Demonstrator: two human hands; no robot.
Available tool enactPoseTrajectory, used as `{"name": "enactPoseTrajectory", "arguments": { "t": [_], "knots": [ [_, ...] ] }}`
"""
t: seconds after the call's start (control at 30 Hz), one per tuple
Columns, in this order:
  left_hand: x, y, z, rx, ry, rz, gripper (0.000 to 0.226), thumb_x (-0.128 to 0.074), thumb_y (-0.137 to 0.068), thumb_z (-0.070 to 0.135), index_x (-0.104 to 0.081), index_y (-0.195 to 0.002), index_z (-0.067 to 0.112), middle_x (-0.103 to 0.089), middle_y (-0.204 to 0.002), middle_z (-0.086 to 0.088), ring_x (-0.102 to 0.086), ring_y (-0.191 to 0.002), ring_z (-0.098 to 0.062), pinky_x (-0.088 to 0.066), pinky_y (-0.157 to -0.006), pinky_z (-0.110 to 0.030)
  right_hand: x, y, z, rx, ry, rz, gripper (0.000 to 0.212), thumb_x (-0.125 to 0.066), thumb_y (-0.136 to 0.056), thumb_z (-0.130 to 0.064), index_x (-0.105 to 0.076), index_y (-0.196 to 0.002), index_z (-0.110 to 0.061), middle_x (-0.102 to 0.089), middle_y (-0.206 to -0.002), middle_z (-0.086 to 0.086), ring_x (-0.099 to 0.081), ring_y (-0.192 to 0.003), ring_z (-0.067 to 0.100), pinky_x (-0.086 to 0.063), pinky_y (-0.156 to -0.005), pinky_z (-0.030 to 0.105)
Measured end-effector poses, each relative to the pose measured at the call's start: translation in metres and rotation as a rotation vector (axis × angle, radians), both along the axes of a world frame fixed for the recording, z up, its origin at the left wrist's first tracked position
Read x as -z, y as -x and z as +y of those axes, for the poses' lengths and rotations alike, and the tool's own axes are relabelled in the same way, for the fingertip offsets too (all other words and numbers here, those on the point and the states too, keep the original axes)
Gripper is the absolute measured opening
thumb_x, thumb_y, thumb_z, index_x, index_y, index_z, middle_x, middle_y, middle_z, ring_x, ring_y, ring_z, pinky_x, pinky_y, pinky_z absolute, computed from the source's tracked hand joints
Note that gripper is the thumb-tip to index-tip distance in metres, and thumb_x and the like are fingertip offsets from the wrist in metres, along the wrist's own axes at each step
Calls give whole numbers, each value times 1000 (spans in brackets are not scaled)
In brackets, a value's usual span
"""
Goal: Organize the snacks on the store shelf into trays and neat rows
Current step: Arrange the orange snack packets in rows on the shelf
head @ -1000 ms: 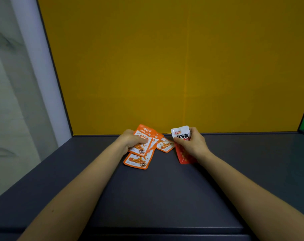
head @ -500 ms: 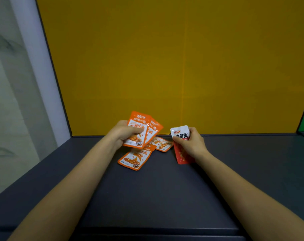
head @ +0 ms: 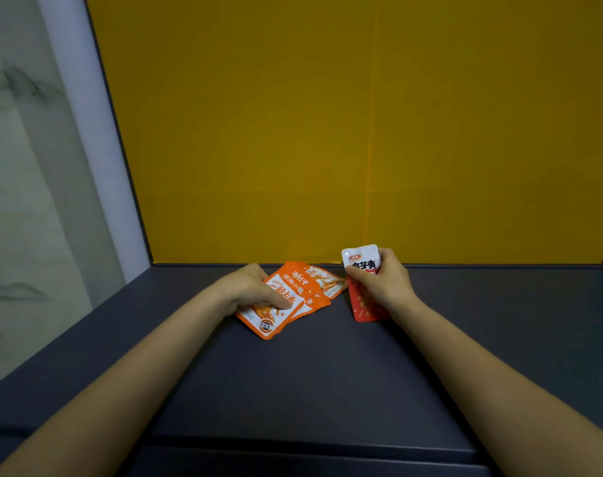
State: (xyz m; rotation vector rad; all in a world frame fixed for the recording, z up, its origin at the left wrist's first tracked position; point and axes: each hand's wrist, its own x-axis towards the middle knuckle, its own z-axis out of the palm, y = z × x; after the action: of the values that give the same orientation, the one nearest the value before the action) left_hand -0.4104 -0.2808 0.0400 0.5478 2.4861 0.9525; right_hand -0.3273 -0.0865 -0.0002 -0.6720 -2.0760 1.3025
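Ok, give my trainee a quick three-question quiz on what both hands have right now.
1. True or false: the left hand is empty.
2. The red and white packet is: A) lying loose, B) held by the right hand, C) under the left hand.
3. What colour are the fanned packets that the left hand grips?
Key: 1 false; 2 B; 3 orange.

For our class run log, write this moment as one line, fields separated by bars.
left hand grips orange packets | right hand holds red-and-white packet | loose orange packet lies on shelf | no tray visible
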Motion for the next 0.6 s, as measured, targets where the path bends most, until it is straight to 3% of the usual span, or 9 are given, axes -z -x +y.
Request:
{"name": "enactPoseTrajectory", "arguments": {
  "t": [0.1, 0.3, 0.43, 0.53, 0.6],
  "knots": [
    [-3, 1, 3, 0, 17, -38, 44, -79, -73, 20, -44, -99, 14, -60, -80, -1, -61, -67, -13, -52, -59, -26, 1, -1, 2, 10, 7, 5, 51, -72, -80, -27, -48, -122, -11, -62, -117, 8, -59, -106, 24, -49, -91, 40],
    [1, 10, 0, -10, -92, -157, 33, -78, -72, 15, -64, -99, 4, -71, -87, -11, -67, -73, -21, -56, -76, -35, -1, -4, 10, -2, 52, -9, 53, -71, -80, -27, -47, -125, -12, -61, -119, 7, -59, -106, 23, -49, -89, 37],
    [7, 14, 0, -99, -234, -172, 14, -74, -77, 14, -63, -84, 9, -72, -72, -6, -68, -63, -18, -56, -66, -30, 0, -3, 19, -65, 39, -85, 54, -70, -81, -27, -46, -127, -11, -59, -122, 7, -56, -102, 20, -42, -77, 30],
    [11, 17, 4, -183, -334, -153, 7, -70, -81, 12, -63, -81, 10, -69, -53, 0, -66, -45, -12, -56, -54, -24, -1, 3, 20, -119, 13, -139, 53, -68, -83, -27, -43, -127, -11, -58, -124, 9, -57, -109, 24, -46, -82, 35],
    [13, 15, 8, -210, -375, -158, 5, -67, -83, 10, -62, -83, 9, -69, -58, -2, -65, -45, -12, -55, -53, -25, -3, 8, 16, -165, -7, -191, 51, -65, -86, -26, -41, -127, -10, -57, -125, 10, -57, -110, 26, -46, -87, 37]
  ]
}}
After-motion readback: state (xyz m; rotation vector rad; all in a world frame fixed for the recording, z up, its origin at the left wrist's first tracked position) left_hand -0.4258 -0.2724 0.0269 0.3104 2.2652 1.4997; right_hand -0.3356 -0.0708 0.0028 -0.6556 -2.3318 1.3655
